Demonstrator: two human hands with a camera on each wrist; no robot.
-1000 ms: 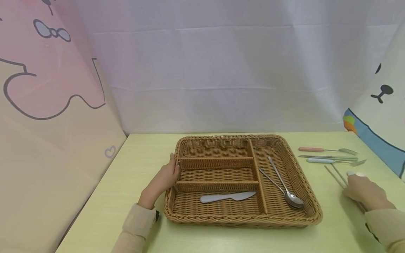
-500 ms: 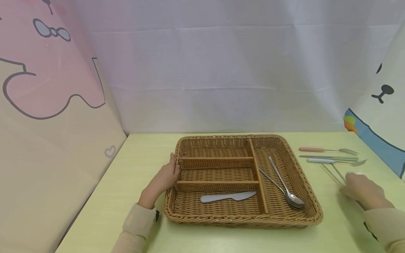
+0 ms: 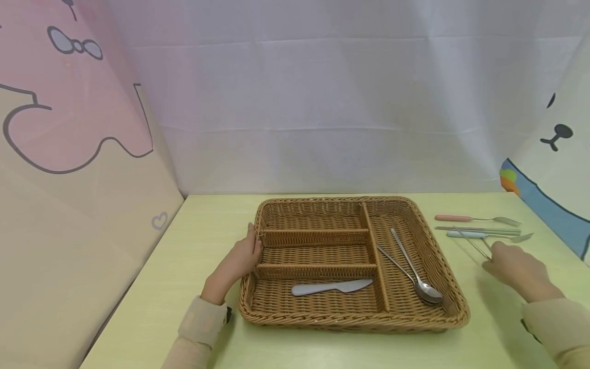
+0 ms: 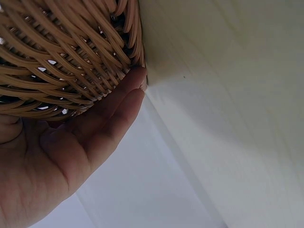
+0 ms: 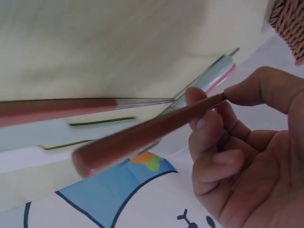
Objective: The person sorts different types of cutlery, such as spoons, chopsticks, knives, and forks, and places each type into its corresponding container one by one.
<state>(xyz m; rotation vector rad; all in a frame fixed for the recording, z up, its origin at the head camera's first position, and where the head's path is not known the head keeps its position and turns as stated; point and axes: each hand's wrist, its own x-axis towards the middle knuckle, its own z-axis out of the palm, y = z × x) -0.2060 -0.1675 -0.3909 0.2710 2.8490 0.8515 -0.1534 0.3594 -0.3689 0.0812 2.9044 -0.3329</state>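
At the left side of the brown wicker basket (image 3: 322, 320), my left hand (image 3: 237, 259) holds the wall, its fingers (image 4: 111, 111) lying along the outer weave. To the basket's right, above the table, my right hand (image 3: 521, 269) pinches a thin chopstick (image 5: 147, 133) between thumb and fingers. Its pinkish-brown handle end points toward the right wrist camera; in the head view the metal shaft runs up and left from the fingers. A second pinkish-brown chopstick (image 5: 57, 111) lies behind it in the right wrist view.
Inside the basket are a white-handled knife (image 3: 318, 288) and two spoons (image 3: 428, 293), in separate compartments. Beyond my right hand lie a pink-handled fork (image 3: 454, 218), green chopsticks (image 3: 507, 232) and a light-blue-handled fork (image 3: 467, 234). A pale curtain (image 3: 322, 128) hangs behind the table.
My right hand has moved left and away from me with one chopstick, whose tip now overlaps the blue-handled fork. My left hand and the basket have stayed put.
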